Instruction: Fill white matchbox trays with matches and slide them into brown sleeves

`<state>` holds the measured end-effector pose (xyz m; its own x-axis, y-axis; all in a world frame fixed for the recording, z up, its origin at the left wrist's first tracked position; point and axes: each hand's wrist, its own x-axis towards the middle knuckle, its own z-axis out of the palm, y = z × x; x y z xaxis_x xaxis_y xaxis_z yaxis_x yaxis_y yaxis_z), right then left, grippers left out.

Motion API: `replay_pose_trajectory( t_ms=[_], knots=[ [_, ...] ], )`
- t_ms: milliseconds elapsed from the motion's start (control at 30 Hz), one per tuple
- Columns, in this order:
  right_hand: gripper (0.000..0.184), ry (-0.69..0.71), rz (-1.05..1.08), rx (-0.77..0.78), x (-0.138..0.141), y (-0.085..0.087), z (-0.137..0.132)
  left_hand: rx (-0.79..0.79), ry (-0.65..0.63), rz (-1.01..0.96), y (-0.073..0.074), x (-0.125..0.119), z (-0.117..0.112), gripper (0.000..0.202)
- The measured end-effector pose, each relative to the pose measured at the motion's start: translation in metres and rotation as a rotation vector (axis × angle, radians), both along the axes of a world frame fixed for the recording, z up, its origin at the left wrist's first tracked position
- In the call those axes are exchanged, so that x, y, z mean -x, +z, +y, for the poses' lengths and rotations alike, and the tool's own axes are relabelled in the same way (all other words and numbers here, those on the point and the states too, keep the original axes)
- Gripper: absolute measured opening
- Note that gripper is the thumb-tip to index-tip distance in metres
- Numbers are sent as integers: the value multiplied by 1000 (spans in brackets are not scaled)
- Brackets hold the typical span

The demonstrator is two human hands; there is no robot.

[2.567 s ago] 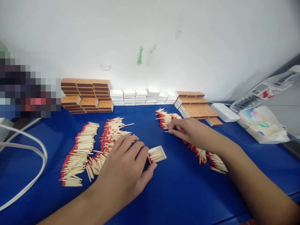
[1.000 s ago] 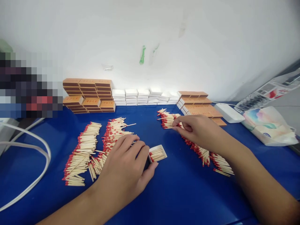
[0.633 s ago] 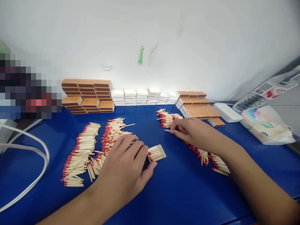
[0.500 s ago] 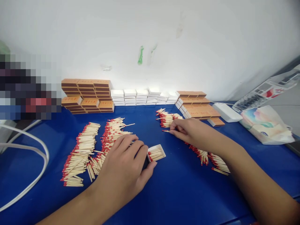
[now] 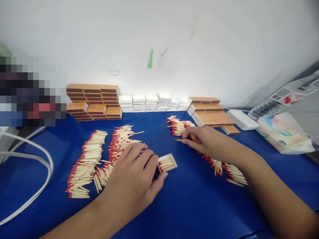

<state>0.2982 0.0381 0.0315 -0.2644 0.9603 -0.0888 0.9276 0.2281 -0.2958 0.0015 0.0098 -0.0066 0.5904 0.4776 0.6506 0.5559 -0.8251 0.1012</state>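
A small white matchbox tray (image 5: 174, 158) lies on the blue table with several red-headed matches (image 5: 166, 164) inside. My left hand (image 5: 136, 174) curves around the tray's left end, thumb at its near edge and fingers at the far side. The fingertips are partly hidden. To the right, my right hand (image 5: 199, 139) pinches a match (image 5: 177, 139) between thumb and index finger, its red head pointing left. Just beyond that hand is a pile of matches (image 5: 178, 126), partly covered by it. More loose matches (image 5: 215, 166) show under the right wrist.
Two long rows of matches (image 5: 89, 156) lie on the left. Along the wall stand stacked orange matchboxes (image 5: 93, 96), white trays (image 5: 139, 103) and more orange boxes (image 5: 211, 116). A white adapter (image 5: 241, 119), a tissue pack (image 5: 284, 132) and white cables (image 5: 47, 159) lie at the sides.
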Motion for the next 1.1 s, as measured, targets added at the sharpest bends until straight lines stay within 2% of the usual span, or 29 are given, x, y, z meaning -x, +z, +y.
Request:
replay_pose_trajectory(
  t_ms=[400, 700, 900, 1100],
  knots=[
    [28, 22, 42, 70, -4, -1, -2, 4, -1, 10, 0, 1, 0, 14],
    [25, 33, 27, 32, 3, 4, -3, 26, -10, 18, 2, 0, -1, 13],
    [26, 44, 4, 63, -3, 3, -3, 11, -7, 11, 2, 0, 0, 14],
    [23, -1, -18, 21, -3, 8, -2, 17, -10, 18, 1, 0, -1, 14]
  ],
)
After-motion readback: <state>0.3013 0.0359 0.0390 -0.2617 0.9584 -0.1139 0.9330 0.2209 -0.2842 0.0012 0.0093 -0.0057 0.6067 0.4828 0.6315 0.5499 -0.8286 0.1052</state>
